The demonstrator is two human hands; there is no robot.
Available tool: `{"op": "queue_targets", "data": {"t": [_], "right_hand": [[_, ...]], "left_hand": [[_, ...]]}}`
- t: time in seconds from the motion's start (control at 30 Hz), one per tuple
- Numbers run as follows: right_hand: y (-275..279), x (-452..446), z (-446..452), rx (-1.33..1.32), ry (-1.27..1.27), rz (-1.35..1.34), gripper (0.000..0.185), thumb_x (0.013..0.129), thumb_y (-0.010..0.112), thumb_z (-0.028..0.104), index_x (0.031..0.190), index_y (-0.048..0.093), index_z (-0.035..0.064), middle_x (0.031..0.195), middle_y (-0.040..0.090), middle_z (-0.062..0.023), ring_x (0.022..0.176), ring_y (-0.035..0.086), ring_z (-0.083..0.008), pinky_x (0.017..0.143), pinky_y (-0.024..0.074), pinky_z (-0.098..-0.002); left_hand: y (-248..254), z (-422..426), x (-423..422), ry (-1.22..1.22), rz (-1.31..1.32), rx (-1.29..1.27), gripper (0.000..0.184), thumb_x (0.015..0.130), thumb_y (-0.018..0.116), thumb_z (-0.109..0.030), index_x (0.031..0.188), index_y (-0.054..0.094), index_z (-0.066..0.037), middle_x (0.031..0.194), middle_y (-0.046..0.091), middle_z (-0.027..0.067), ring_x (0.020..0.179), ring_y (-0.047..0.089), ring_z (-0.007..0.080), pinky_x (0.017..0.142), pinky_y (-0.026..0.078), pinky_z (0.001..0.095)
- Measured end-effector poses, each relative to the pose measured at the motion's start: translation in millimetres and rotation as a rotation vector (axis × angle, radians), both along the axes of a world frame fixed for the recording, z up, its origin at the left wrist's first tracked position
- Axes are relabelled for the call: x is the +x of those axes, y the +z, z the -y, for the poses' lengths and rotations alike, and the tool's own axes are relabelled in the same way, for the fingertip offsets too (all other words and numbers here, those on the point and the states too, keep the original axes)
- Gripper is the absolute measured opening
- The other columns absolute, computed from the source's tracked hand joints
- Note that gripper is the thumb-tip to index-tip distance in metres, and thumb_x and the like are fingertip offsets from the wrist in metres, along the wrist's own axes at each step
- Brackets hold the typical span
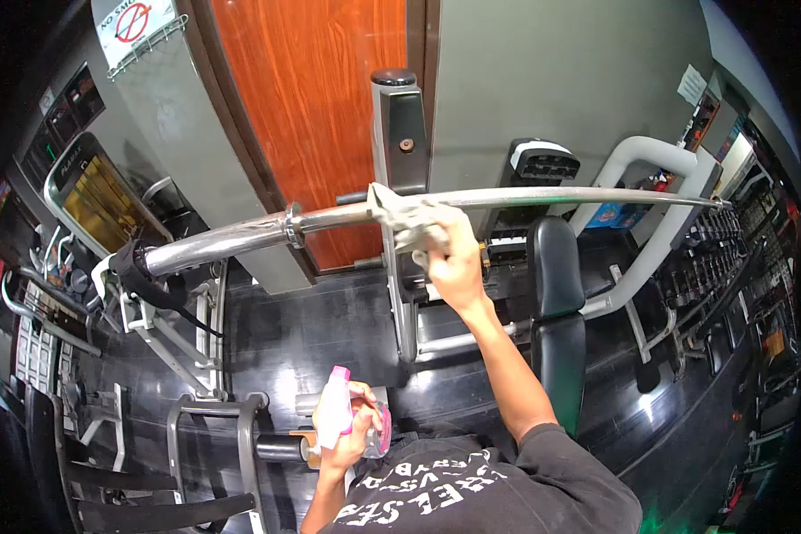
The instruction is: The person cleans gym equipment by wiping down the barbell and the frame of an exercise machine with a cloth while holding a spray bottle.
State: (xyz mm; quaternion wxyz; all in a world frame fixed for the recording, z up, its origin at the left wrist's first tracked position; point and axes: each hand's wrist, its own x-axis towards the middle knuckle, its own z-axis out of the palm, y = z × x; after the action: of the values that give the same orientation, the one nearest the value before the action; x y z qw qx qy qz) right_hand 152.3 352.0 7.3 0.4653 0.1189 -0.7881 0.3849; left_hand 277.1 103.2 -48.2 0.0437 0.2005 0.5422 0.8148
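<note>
- Right hand is pinching a cloth against the bar, seemingly wiping.
- Left hand is gripping a bottle.
- Further wiping would be needing steady pressure.

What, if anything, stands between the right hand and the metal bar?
Only the cloth, gripped in the right hand against the metal bar. Nothing else visible is in the way; the left hand holds a bottle below.

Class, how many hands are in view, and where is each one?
2. The left hand holds a spray bottle, low in the view; the right hand holds a cloth against the metal bar, higher up.
</note>
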Motion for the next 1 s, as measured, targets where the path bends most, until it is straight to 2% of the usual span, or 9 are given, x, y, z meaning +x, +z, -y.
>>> {"op": "queue_targets", "data": {"t": [0.03, 0.1, 0.17, 0.3, 0.47, 0.6, 0.7, 0.87, 1.0], "right_hand": [[-12.8, 2.2, -1.5, -0.191, 0.045, 0.063, 0.027, 0.086, 0.052, -0.003, 0.113, 0.053, 0.0018, 0.113, 0.059, -0.0106, 0.107, 0.054, -0.0212, 0.092, 0.0424, -0.0320], [-34.0, 11.2, 1.7, -0.761, 0.236, 0.217, 0.025, 0.094, 0.046, 0.002, 0.118, 0.051, 0.0007, 0.115, 0.057, -0.0072, 0.106, 0.053, -0.0161, 0.094, 0.0407, -0.0292], [-77.8, 18.5, -0.7, -0.917, 0.193, 0.258, 0.033, 0.097, 0.044, 0.008, 0.129, 0.047, -0.0002, 0.119, 0.056, -0.0053, 0.107, 0.053, -0.0145, 0.096, 0.0388, -0.0279], [-123.3, 57.3, 4.6, -1.205, 0.139, 0.304, 0.032, 0.098, 0.040, 0.009, 0.127, 0.046, -0.0007, 0.117, 0.055, -0.0071, 0.105, 0.053, -0.0145, 0.092, 0.0418, -0.0286], [-164.0, 95.2, -6.1, -1.353, 0.076, 0.338, 0.030, 0.098, 0.043, 0.015, 0.125, 0.048, 0.0018, 0.116, 0.056, -0.0070, 0.103, 0.055, -0.0135, 0.088, 0.0450, -0.0280], [-162.8, 114.2, -12.1, -1.374, 0.039, 0.312, 0.031, 0.098, 0.043, 0.016, 0.125, 0.047, 0.0020, 0.115, 0.056, -0.0070, 0.102, 0.057, -0.0139, 0.086, 0.0463, -0.0282], [-159.7, 123.9, -17.0, -1.352, 0.075, 0.282, 0.031, 0.098, 0.043, 0.016, 0.126, 0.047, 0.0018, 0.116, 0.056, -0.0072, 0.102, 0.057, -0.0145, 0.086, 0.0463, -0.0285], [-157.9, 131.5, -20.4, -1.351, 0.070, 0.247, 0.035, 0.099, 0.042, 0.016, 0.130, 0.044, 0.0017, 0.120, 0.054, -0.0081, 0.104, 0.057, -0.0155, 0.088, 0.0461, -0.0286], [-158.2, 132.3, -21.1, -1.359, 0.066, 0.221, 0.031, 0.099, 0.039, 0.019, 0.126, 0.046, 0.0046, 0.111, 0.059, -0.0095, 0.097, 0.061, -0.0178, 0.082, 0.0504, -0.0312]], "left_hand": [[-0.5, -0.6, 0.7, 0.003, -0.018, 0.001, 0.030, 0.089, 0.064, -0.014, 0.107, 0.047, 0.003, 0.089, 0.056, 0.0135, 0.061, 0.060, 0.0146, 0.055, 0.050, 0.0255], [0.6, 1.0, 2.8, 0.013, -0.034, -0.004, 0.029, 0.089, 0.064, -0.013, 0.107, 0.047, 0.003, 0.089, 0.056, 0.0135, 0.061, 0.060, 0.0146, 0.056, 0.050, 0.0258], [-3.2, 3.1, 7.6, 0.019, -0.010, 0.012, 0.028, 0.089, 0.063, -0.012, 0.106, 0.047, 0.003, 0.090, 0.056, 0.0135, 0.061, 0.060, 0.0140, 0.055, 0.050, 0.0257], [-9.6, 2.7, 6.4, 0.042, 0.082, -0.093, 0.024, 0.088, 0.061, -0.005, 0.105, 0.046, 0.003, 0.090, 0.057, 0.0110, 0.061, 0.059, 0.0130, 0.055, 0.050, 0.0252], [-6.2, -29.8, -11.9, 0.080, 0.082, -0.235, 0.012, 0.085, 0.061, 0.001, 0.094, 0.053, 0.000, 0.065, 0.059, 0.0030, 0.052, 0.058, 0.0076, 0.050, 0.047, 0.0220], [-11.4, -56.9, -22.3, 0.100, 0.059, -0.238, 0.011, 0.084, 0.063, -0.002, 0.090, 0.054, -0.001, 0.059, 0.058, 0.0023, 0.050, 0.057, 0.0069, 0.047, 0.045, 0.0222], [-13.5, -72.1, -31.3, 0.120, -0.091, -0.403, 0.011, 0.085, 0.064, -0.003, 0.088, 0.054, -0.002, 0.060, 0.058, 0.0027, 0.049, 0.056, 0.0069, 0.046, 0.045, 0.0223], [-15.9, -83.9, -39.8, 0.137, -0.080, -0.348, 0.012, 0.085, 0.065, -0.006, 0.086, 0.053, -0.002, 0.059, 0.057, 0.0028, 0.048, 0.055, 0.0066, 0.045, 0.044, 0.0225], [-20.6, -86.5, -40.7, 0.147, -0.095, -0.392, 0.012, 0.085, 0.065, -0.007, 0.086, 0.053, -0.003, 0.059, 0.057, 0.0026, 0.048, 0.054, 0.0067, 0.045, 0.043, 0.0225]]}}
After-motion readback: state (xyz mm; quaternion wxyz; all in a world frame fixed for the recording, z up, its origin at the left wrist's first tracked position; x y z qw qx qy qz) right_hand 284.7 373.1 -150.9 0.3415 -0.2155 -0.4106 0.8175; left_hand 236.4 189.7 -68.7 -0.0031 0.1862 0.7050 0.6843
